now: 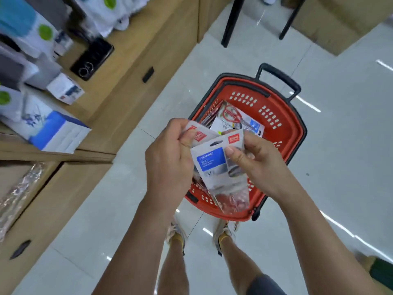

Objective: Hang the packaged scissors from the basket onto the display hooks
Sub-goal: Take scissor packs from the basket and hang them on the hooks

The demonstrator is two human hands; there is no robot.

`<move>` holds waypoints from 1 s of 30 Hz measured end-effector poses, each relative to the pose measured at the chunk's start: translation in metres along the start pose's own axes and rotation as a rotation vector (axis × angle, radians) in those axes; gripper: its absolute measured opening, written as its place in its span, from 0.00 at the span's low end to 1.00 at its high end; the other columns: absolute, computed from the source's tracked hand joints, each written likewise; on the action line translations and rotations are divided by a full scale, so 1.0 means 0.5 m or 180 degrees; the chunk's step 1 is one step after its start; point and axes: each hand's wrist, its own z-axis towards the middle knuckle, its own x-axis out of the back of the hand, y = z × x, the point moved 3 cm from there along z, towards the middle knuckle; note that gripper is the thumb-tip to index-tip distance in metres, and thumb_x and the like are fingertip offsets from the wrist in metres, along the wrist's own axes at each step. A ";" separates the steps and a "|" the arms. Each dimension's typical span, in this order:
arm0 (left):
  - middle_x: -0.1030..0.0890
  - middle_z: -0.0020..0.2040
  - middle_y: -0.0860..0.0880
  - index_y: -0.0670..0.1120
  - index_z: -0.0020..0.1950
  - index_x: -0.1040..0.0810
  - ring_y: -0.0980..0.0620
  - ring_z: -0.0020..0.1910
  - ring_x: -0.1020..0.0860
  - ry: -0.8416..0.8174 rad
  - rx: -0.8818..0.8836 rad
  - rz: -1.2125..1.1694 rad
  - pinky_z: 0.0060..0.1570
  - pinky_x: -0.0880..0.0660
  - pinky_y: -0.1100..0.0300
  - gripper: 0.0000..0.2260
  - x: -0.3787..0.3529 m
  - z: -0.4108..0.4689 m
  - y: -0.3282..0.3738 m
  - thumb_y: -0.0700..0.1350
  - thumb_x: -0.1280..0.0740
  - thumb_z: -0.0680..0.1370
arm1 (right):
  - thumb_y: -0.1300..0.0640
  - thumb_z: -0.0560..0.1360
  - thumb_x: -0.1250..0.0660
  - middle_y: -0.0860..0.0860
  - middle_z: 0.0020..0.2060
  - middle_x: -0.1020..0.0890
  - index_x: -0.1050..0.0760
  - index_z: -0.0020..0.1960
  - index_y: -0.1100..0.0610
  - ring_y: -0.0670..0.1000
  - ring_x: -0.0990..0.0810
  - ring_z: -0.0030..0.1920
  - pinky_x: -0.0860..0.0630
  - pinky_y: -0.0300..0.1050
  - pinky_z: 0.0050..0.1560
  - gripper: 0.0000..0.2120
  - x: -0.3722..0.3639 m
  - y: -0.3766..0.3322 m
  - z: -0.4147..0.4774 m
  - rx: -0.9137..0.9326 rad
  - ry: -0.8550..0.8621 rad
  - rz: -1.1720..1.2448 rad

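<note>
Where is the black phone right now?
In the head view's upper left, the black phone lies on the tan counter, right of the boxed goods and well left of the red basket.

My left hand (170, 158) and right hand (253, 160) pinch a fan of packaged scissors (214, 165) right over the red basket (285, 128), blocking the near half of its mouth. The far half is open from above, more packs (236, 116) lying inside. Black handle (280, 77) stands at the far rim. Wooden counter (131, 86) crowds my left, boxes (59, 133) and a phone (92, 58) on top. Floor (344, 150) on my right, wide open.
</note>
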 end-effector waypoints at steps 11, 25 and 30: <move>0.17 0.47 0.51 0.47 0.55 0.21 0.49 0.48 0.19 0.0590 0.0161 -0.0251 0.52 0.23 0.48 0.06 0.249 0.048 0.294 0.47 0.35 0.80 | 0.56 0.78 0.32 0.50 0.46 0.15 0.28 0.54 0.56 0.52 0.16 0.47 0.19 0.56 0.46 0.07 0.028 -0.370 -0.071 0.0813 0.0082 -0.0202; 0.17 0.51 0.56 0.64 0.59 0.31 0.56 0.41 0.15 -0.0742 0.1483 -0.1765 0.36 0.21 0.62 0.25 0.173 -0.197 0.344 0.39 0.26 0.74 | 0.55 0.79 0.33 0.51 0.39 0.18 0.29 0.46 0.49 0.45 0.20 0.33 0.24 0.41 0.30 0.05 0.094 -0.390 -0.081 -0.0163 0.1387 0.1012; 0.15 0.48 0.50 0.52 0.52 0.24 0.54 0.31 0.16 -0.0584 0.1517 -0.1517 0.30 0.22 0.61 0.11 0.147 -0.158 0.333 0.44 0.25 0.74 | 0.52 0.79 0.32 0.55 0.50 0.14 0.25 0.56 0.53 0.54 0.14 0.47 0.16 0.53 0.46 0.08 0.120 -0.368 -0.080 -0.0465 0.1062 0.1541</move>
